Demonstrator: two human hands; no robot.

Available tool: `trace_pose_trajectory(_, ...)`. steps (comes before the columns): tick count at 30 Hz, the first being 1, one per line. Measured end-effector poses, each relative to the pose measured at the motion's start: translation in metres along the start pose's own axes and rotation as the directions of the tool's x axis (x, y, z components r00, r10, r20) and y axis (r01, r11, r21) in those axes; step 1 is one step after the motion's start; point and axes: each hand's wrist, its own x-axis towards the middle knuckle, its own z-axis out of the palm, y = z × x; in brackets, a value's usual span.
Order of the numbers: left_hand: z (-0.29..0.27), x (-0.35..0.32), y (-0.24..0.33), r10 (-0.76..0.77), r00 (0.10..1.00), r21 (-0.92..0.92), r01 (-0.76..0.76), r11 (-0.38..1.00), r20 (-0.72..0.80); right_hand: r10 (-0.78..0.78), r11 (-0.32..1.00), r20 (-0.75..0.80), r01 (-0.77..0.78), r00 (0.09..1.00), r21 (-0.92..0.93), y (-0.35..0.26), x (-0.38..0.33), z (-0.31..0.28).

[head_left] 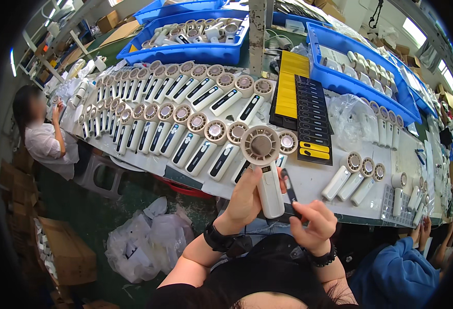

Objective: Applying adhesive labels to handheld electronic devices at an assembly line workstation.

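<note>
My left hand is closed around a white handheld fan with a round beige head, held upright in front of me. A small display shows near the top of its handle. Between the thumb and fingers of my right hand is a narrow black panel strip, just to the right of the fan's handle and apart from it. Many similar fans lie in slanting rows on the table behind my left hand, most with a black panel on the handle.
A black tray of panel strips lies beyond my hands, by yellow sheets. Blue bins of fan parts stand at the back. Several fans lie to the right. A person sits far left; another's blue sleeve is at right.
</note>
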Motion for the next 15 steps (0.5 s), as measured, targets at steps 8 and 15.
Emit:
trace_pose_trajectory(8, -0.002, 0.001, -0.002, -0.008, 0.999, -0.090, 0.012, 0.996, 0.040, -0.111, 0.991, 0.065, 0.115, 0.992, -0.070, -0.002, 0.003, 0.012)
trace_pose_trajectory(15, 0.000, -0.001, -0.004, 0.033, 0.999, -0.027, -0.032, 0.999, 0.025, -0.129, 0.987, 0.046, 0.133, 0.991, -0.091, -0.002, 0.001, 0.017)
